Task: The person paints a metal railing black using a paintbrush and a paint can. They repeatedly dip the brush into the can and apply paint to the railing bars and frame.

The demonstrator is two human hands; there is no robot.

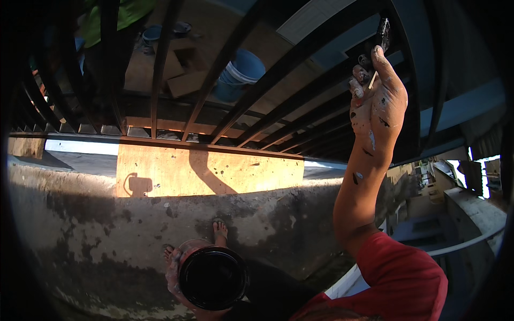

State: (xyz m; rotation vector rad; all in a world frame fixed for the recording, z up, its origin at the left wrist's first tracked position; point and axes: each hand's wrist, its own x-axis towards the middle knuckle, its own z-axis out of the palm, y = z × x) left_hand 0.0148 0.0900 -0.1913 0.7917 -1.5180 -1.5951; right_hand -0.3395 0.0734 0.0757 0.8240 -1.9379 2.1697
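Observation:
In my right hand (377, 86), raised at the upper right, is a paintbrush (384, 34) with dark, paint-covered bristles, held against or close to the dark metal grille; whether it touches is unclear. Spots of black and pale paint mark the hand and forearm. My left hand (173, 273), low in the picture, grips the side of a round open can (182, 257) of black paint (214, 278). Dark bars of the metal grille (237, 86) spread across the upper half, rising from a bottom rail (168, 141).
A paint-spotted plywood board (241, 168) lies below the grille, beside the stained concrete floor (96, 228). Behind the bars are a blue bucket (229, 86), a smaller blue bucket (151, 35), cardboard (186, 83) and a person in a green top (128, 14).

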